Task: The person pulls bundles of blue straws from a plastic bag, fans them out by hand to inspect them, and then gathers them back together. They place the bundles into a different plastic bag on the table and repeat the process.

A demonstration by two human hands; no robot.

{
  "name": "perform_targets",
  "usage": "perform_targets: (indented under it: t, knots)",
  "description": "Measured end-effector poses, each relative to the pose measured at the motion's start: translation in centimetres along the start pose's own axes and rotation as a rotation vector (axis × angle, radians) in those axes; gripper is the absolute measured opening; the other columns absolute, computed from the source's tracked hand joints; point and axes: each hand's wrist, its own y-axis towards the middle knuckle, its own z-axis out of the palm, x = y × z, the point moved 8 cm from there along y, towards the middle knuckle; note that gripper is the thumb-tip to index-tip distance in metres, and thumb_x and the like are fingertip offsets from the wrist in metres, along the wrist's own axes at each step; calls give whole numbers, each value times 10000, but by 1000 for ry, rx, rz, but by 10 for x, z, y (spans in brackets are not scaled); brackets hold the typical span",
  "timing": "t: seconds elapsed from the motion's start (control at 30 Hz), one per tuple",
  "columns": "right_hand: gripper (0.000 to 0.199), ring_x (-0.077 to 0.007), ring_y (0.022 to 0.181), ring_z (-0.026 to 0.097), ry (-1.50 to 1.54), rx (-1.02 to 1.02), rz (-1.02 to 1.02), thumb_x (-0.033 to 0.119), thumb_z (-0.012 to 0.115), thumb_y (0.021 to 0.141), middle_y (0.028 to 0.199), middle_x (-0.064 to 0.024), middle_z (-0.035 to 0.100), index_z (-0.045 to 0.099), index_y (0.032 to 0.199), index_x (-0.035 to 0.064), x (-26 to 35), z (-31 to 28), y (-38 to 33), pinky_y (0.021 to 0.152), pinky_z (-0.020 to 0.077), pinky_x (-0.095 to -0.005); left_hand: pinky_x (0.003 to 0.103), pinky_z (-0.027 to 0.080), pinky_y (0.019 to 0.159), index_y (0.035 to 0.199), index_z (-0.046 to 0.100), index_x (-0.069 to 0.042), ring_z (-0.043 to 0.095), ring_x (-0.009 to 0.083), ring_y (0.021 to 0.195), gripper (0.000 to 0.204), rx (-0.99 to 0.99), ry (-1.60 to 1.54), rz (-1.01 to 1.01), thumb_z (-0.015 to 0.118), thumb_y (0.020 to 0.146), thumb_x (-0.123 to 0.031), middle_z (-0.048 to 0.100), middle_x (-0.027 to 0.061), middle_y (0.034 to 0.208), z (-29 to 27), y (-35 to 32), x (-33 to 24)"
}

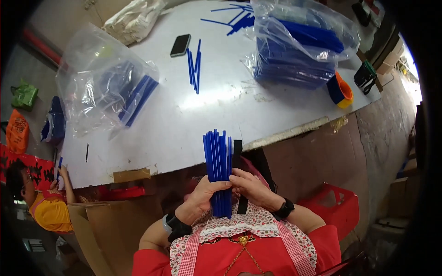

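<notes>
Upright in front of my apron is a bundle of thin blue plastic sticks [218, 158], gripped by both hands near its lower half. My left hand [200, 194] wraps the bundle from the left, its thumb lying across the front. From the other side my right hand [251, 187] closes on the right edge, thumb and fingertips against the sticks. The tops of the sticks are slightly uneven. A black strip [237, 148] shows just right of the bundle. Part of the fingers behind the sticks is hidden.
On the white table [179, 124] lie a clear bag [94, 92] with blue sticks, a larger bag [294, 55] of them, a phone [180, 45], several loose sticks [194, 69] and a tape roll [340, 91]. A red crate [334, 209] stands right; another person [48, 209] is left.
</notes>
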Motion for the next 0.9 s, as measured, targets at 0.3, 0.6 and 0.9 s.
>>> perform_targets:
  t: [0.3, 0.6, 0.9]
  knots:
    - [332, -126, 969, 606, 146, -94, 75, 181, 576, 914, 1091, -51, 624, 524, 1209, 37, -29, -6, 14, 840, 510, -281, 336, 543, 829, 1218, 522, -20, 645, 195, 944, 388, -60, -178, -56, 648, 856, -84, 642, 100, 1055, -24, -16, 38]
    - [312, -161, 970, 627, 235, -156, 90, 59, 594, 860, 1079, -85, 640, 550, 1167, 26, -37, -8, 17, 873, 521, -332, 339, 523, 868, 1202, 534, -17, 622, 180, 983, 331, -225, -174, 107, 611, 885, -73, 627, 97, 1117, -56, -26, 42]
    - [299, -162, 966, 627, 286, -207, 131, 73, 575, 868, 1094, -83, 634, 559, 1163, 32, -40, -14, 15, 868, 519, -314, 347, 506, 892, 1183, 551, -21, 615, 190, 999, 306, -238, -259, 88, 598, 884, -59, 627, 95, 1119, -64, -31, 42]
